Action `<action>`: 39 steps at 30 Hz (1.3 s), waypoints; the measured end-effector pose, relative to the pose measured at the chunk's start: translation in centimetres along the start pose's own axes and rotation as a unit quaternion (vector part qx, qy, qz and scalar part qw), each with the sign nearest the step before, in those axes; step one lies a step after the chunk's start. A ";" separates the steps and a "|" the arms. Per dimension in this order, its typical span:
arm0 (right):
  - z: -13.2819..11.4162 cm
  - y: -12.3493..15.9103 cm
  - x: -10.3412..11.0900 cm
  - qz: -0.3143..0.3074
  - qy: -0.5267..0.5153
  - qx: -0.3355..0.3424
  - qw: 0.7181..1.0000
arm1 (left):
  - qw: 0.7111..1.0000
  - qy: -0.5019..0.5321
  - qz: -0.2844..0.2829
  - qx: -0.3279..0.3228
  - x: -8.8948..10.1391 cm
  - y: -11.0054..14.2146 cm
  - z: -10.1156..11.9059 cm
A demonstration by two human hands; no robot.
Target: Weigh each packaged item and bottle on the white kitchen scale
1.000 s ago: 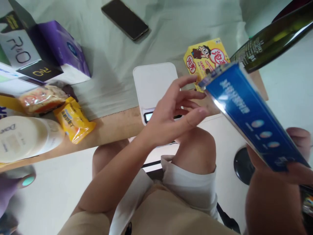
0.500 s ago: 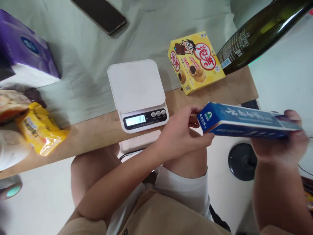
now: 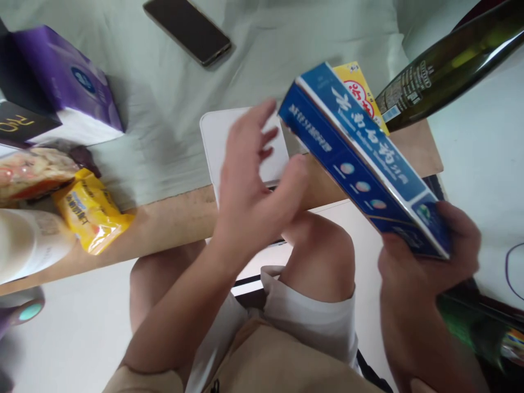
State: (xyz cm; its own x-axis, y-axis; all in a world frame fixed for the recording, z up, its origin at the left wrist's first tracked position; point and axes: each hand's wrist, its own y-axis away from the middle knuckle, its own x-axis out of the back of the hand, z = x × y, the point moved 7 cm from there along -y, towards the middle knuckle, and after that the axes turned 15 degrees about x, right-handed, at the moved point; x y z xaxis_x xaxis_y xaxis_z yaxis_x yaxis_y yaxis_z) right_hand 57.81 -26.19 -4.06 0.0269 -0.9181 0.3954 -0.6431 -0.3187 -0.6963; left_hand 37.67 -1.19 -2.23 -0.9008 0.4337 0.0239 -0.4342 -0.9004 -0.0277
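Observation:
My right hand (image 3: 429,251) grips the lower end of a long blue toothpaste box (image 3: 364,158), which slants up and to the left in the air. Fingers apart and holding nothing, my left hand (image 3: 257,191) hovers over a white kitchen scale (image 3: 213,134), close to the box's upper end. The hand hides the scale's display and much of its plate. Behind the toothpaste box, a yellow snack box (image 3: 358,90) is partly covered from view.
A dark green bottle (image 3: 442,71) lies at the upper right. A phone (image 3: 188,30) rests on the cloth at the back. On the left are a purple box (image 3: 69,82), a yellow packet (image 3: 90,213) and a white container (image 3: 28,243). The wooden edge (image 3: 172,221) runs along the front.
My left hand has let go of the toothpaste box and moved left over the scale. The box has turned from nearly level to a steep slant, its left end now higher.

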 end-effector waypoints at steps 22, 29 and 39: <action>8.9 -5.5 1.2 0.113 -0.214 -0.065 0.968 | 0.988 -0.108 0.096 0.061 8.8 -0.2 -2.5; 11.7 -8.7 -0.6 -0.029 -0.246 -0.151 0.957 | 0.985 -0.130 0.094 0.055 7.2 -0.7 -2.7; 15.0 -10.5 -5.8 -0.020 -0.278 -0.235 0.931 | 0.986 -0.137 0.088 0.040 6.2 -1.4 -3.1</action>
State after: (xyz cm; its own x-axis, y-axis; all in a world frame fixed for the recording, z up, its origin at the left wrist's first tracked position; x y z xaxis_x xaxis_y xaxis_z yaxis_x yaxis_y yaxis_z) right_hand 75.89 -21.05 -7.97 0.3659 -0.9295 -0.0476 -0.8937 -0.3366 -0.2966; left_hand 32.68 2.84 -5.13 -0.9208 0.2544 0.2957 -0.2591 -0.9656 0.0239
